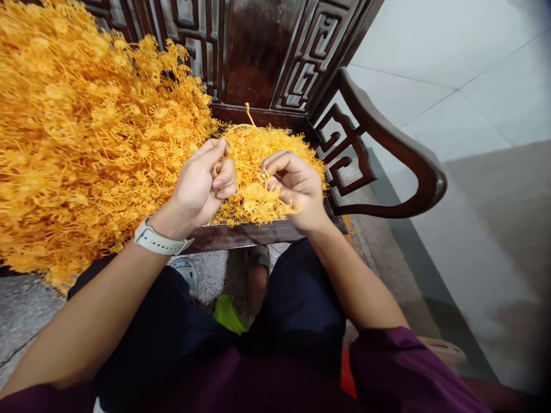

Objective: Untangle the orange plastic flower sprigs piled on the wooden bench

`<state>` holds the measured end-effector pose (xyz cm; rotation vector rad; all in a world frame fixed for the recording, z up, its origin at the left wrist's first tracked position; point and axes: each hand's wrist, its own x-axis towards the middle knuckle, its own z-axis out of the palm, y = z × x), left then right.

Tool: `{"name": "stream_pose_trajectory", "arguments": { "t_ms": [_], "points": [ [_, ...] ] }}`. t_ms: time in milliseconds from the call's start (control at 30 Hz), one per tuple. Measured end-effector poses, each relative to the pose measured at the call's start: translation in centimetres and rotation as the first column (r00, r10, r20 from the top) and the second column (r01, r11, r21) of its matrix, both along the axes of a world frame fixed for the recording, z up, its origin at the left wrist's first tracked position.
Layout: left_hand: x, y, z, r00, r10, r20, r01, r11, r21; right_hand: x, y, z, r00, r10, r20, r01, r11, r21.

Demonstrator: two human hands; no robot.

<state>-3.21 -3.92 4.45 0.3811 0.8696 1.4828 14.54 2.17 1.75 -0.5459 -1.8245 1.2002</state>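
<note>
My left hand (206, 186), with a pale watch (157, 241) on the wrist, is closed in a pinch on a thin yellow plastic strand. My right hand (297, 189) is closed around a bunch of yellow plastic sprigs (262, 203) that stick out below its fingers. Both hands hover close together over a small heap of the same yellow sprigs (258, 152) on the seat of a dark carved wooden chair (241, 235).
A very large pile of yellow-orange plastic sprigs (81, 137) fills the left. The chair's curved armrest (396, 155) is to the right, its carved back (258, 51) behind. My knees in dark trousers and a sandalled foot (258, 258) are below. Pale floor tiles lie at right.
</note>
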Motion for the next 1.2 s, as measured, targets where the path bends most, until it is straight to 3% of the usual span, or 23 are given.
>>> {"name": "stream_pose_trajectory", "arguments": {
  "t_ms": [167, 300, 467, 567, 633, 700, 733, 800, 867, 933, 1000, 1100, 1200],
  "points": [
    [-0.4, -0.1, 0.9, 0.996, 0.058, -0.068, -0.055, 0.997, 0.047, 0.3, 0.4, -0.1, 1.000, 0.005, -0.010, -0.005, 1.000, -0.018],
    [-0.5, -0.1, 1.8, 0.984, 0.012, -0.177, 0.010, 0.993, 0.121, -0.3, 0.0, 0.2, 0.999, -0.014, -0.037, 0.012, 0.999, -0.032],
    [-0.8, -0.3, 1.8, 0.951, 0.063, -0.303, 0.005, 0.976, 0.218, -1.4, -0.1, 0.6, 0.995, -0.060, -0.074, 0.064, 0.997, 0.051],
    [-2.2, -0.9, 1.4, 0.875, 0.158, -0.457, -0.012, 0.952, 0.306, -0.1, 2.7, 0.3, 0.973, -0.129, -0.193, 0.138, 0.990, 0.035],
    [-3.9, -1.4, 1.4, 0.826, 0.254, -0.504, -0.076, 0.935, 0.346, 1.9, 5.7, -0.4, 0.898, -0.279, -0.341, 0.282, 0.959, -0.043],
    [-5.7, -1.8, 1.6, 0.842, 0.340, -0.419, -0.191, 0.915, 0.356, 3.8, 8.2, -1.4, 0.786, -0.472, -0.399, 0.499, 0.866, -0.042],
    [-6.3, -1.9, 1.8, 0.860, 0.356, -0.366, -0.231, 0.911, 0.342, 4.5, 9.0, -1.9, 0.785, -0.528, -0.325, 0.551, 0.834, -0.025],
    [-7.0, -2.1, 2.0, 0.906, 0.319, -0.278, -0.239, 0.928, 0.286, 5.1, 9.5, -2.9, 0.904, -0.426, -0.035, 0.426, 0.904, -0.008],
    [-6.9, -2.0, 1.9, 0.950, 0.249, -0.187, -0.205, 0.952, 0.226, 5.0, 9.2, -3.5, 0.954, -0.268, 0.134, 0.274, 0.961, -0.030],
    [-6.4, -1.9, 1.8, 0.979, 0.191, -0.074, -0.176, 0.968, 0.179, 4.5, 8.9, -3.9, 0.961, -0.262, 0.085, 0.265, 0.964, -0.027],
    [-5.7, -1.7, 1.5, 0.984, 0.178, 0.027, -0.180, 0.971, 0.157, 4.1, 8.8, -3.9, 0.927, -0.375, 0.008, 0.375, 0.927, -0.018],
    [-4.6, -1.4, 0.9, 0.977, 0.177, 0.117, -0.194, 0.968, 0.157, 3.7, 7.9, -3.5, 0.867, -0.493, 0.079, 0.487, 0.870, 0.080],
    [-3.5, -1.2, 0.3, 0.976, 0.151, 0.159, -0.178, 0.969, 0.171, 2.7, 5.2, -2.1, 0.926, -0.330, 0.181, 0.309, 0.941, 0.137]
  ]
}}
